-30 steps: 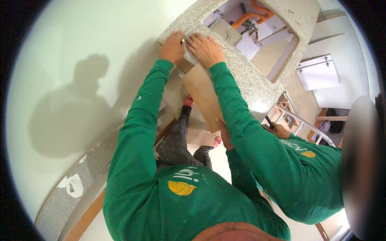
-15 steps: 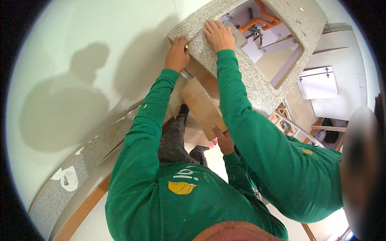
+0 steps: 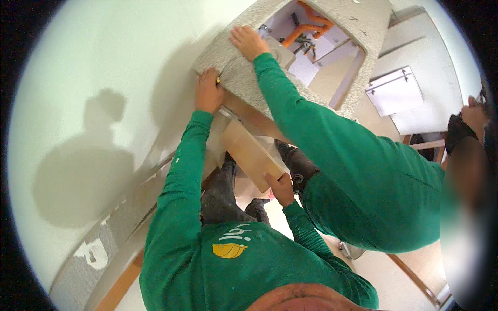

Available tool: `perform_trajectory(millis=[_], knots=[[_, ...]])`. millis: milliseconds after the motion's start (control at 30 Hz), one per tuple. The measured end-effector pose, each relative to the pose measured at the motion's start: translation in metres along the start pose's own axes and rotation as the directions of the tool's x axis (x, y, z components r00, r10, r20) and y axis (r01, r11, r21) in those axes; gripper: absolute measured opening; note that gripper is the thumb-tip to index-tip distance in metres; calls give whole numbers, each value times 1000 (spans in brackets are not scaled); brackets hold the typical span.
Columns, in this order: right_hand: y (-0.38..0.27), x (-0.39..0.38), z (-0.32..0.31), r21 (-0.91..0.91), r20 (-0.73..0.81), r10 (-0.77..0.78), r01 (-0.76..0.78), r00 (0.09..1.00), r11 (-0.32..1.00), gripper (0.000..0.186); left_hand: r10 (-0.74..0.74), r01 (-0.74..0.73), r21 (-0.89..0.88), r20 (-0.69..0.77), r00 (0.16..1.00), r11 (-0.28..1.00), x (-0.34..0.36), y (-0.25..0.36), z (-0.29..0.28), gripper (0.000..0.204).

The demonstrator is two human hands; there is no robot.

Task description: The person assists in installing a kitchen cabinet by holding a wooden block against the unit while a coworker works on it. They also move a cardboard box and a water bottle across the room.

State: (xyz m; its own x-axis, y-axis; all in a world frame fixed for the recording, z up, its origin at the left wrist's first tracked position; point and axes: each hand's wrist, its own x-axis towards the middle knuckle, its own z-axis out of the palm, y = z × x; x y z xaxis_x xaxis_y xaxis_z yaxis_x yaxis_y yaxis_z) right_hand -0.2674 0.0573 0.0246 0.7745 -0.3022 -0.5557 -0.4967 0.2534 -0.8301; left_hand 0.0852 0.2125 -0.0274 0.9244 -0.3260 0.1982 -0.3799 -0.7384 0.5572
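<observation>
My left hand (image 3: 209,92) is closed at the near left corner of a speckled grey stone countertop (image 3: 254,78), beside the wall. A small yellow piece (image 3: 218,80) shows at its fingers; its kind cannot be made out. Lower down, my right hand (image 3: 281,189) grips the near end of a tan wooden board (image 3: 250,155), thumb on top. The board slants up toward the underside of the countertop, its far end near a pale strip under the edge. A co-worker's hand (image 3: 250,42) lies flat on the countertop, by the sink cutout's rim.
Through the cutout show orange pipes (image 3: 306,28) and pliers (image 3: 310,50). A co-worker in a green sleeve (image 3: 363,155) leans in from the right, close to my right arm. The pale wall (image 3: 129,62) borders my left side, with a stone strip (image 3: 78,274) along it. A white cabinet panel (image 3: 397,92) stands beyond.
The countertop and both hands on it sit further left in view. My right hand and the board show more fully. The co-worker has shifted, and another hand now shows at far right.
</observation>
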Motion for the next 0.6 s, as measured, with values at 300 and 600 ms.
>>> perform_trajectory(millis=[300,600], knots=[[6,4,-4,-18,22,-27,28,999,999,38,-56,57,-87,7,998,995,-2,6,6,43],[19,6,-10,-143,32,-37,41,999,989,41,-87,90,-27,79,993,996,0,13,1,41]])
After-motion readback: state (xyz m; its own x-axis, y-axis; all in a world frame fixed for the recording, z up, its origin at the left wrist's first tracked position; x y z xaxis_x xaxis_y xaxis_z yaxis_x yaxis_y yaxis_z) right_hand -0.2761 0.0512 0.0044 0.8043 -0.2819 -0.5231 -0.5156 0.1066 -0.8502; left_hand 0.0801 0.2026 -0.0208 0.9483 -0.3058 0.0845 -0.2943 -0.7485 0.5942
